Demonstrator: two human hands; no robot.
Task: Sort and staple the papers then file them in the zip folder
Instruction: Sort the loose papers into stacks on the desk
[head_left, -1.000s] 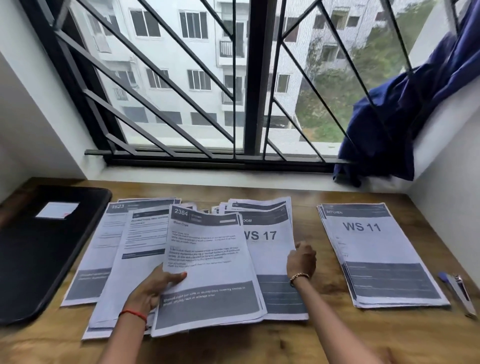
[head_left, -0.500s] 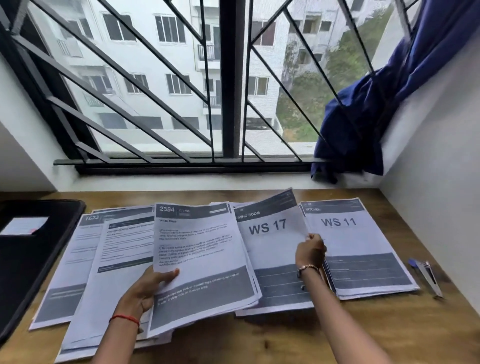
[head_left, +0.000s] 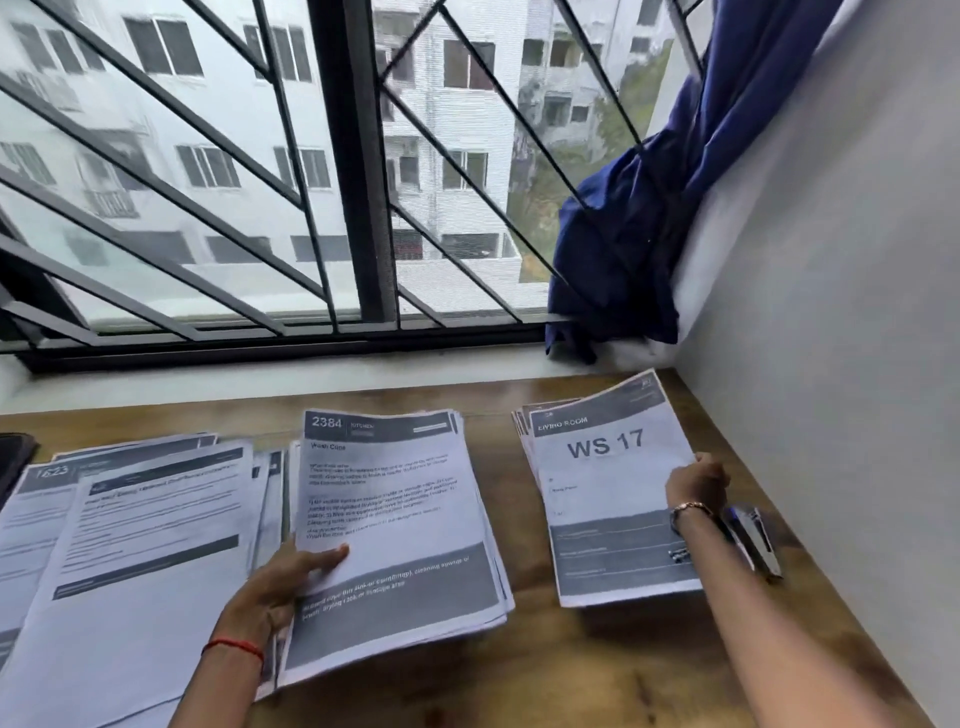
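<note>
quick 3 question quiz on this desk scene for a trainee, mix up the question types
1. True or false: the right hand grips the WS 17 sheet.
2. The stapler lies: A left of all the papers, B by the right hand, C on the window sill.
3. Fill in: the stack held by the left hand has the number ____ on its top sheet.

Key: 1 true; 2 B; 3 2384

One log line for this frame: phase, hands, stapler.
phase: sorting | left hand: grips 2384 stack | right hand: holds WS 17 sheet over right pile | stapler: on table
</note>
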